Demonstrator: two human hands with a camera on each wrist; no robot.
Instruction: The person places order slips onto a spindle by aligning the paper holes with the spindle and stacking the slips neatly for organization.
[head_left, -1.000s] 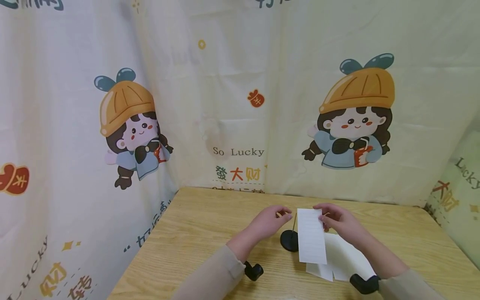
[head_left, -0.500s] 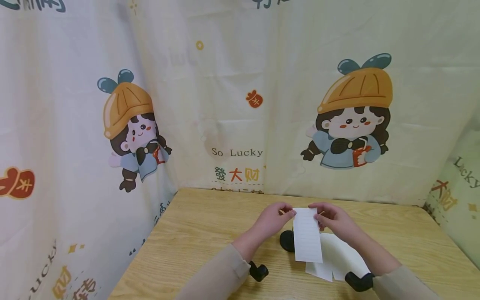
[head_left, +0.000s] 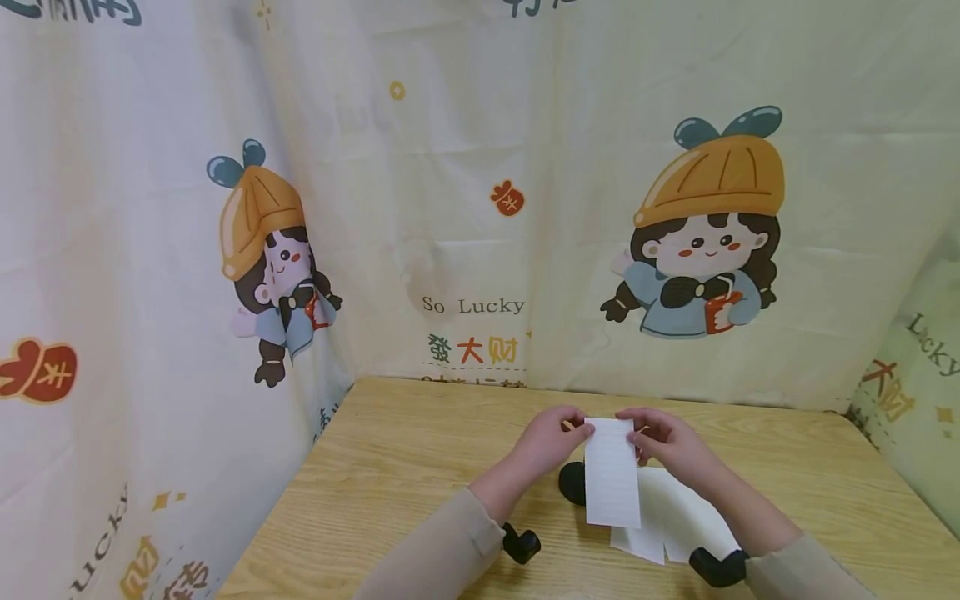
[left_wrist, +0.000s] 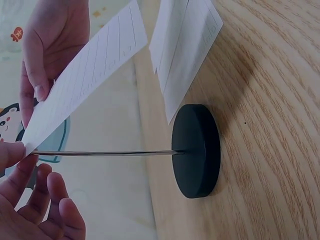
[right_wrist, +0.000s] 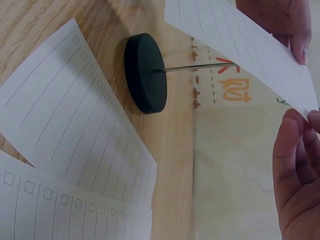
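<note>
A ruled white paper slip (head_left: 612, 475) hangs upright between both hands. My left hand (head_left: 546, 437) pinches its upper left corner, and the right hand (head_left: 667, 442) pinches the upper right. Behind the slip stands a bill spike, its round black base (left_wrist: 197, 151) on the table and a thin metal rod (left_wrist: 105, 153) rising from it. In the left wrist view the rod's upper end meets the slip's top edge beside the left fingertips; the tip itself is hidden there. From the head, the slip covers the rod and part of the base.
More paper slips (head_left: 678, 512), printed with lines and small checkboxes, lie on the wooden table (head_left: 390, 450) to the right of the spike, under the right forearm. Black wrist cameras (head_left: 521, 543) jut from both sleeves. A printed curtain (head_left: 465, 208) hangs behind the table.
The slip has shifted left, in front of the spike. My left hand, apart from it a second ago, has taken hold of its upper left corner. Over the last half second little has moved.
</note>
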